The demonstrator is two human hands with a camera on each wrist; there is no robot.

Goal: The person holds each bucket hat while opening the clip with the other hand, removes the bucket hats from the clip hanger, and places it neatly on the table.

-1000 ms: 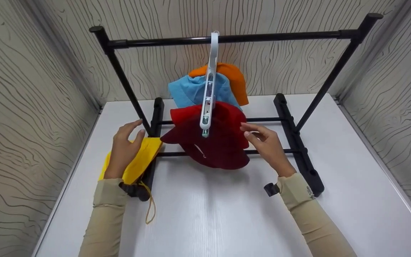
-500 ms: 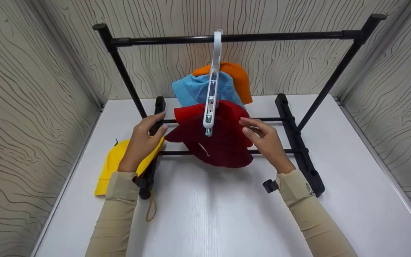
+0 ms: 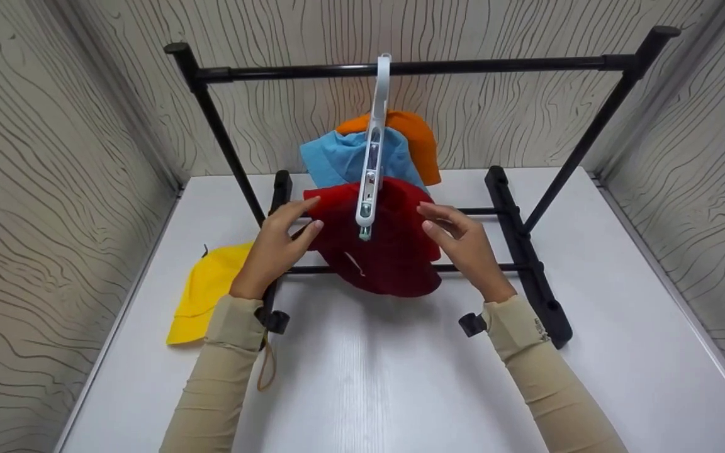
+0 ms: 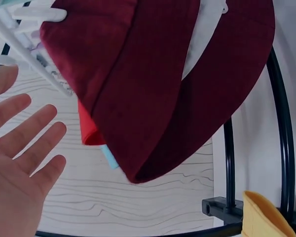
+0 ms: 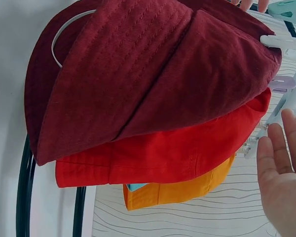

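Observation:
A dark maroon bucket hat (image 3: 381,270) hangs nearest me from a white clip hanger (image 3: 380,100). Behind it hang a red hat (image 3: 422,201), a light blue hat (image 3: 334,160) and an orange hat (image 3: 424,141). My left hand (image 3: 277,248) is at the left side of the maroon hat, fingers apart and relaxed; contact is hard to tell in the head view. On the other side, my right hand (image 3: 466,248) is beside the hats with loosely extended fingers and holds nothing. The wrist views show both hands spread near the clips, among them a mint clip (image 5: 286,9).
The hanger hooks over the top bar (image 3: 494,66) of a black metal rack. A yellow hat (image 3: 202,289) with a cord loop (image 3: 267,371) lies on the white table (image 3: 362,390) by the rack's left foot. Wood-patterned panels stand around the table.
My left hand has moved right, from above the yellow hat to the left side of the maroon hat. My right hand has shifted slightly left. The hats hang much as before.

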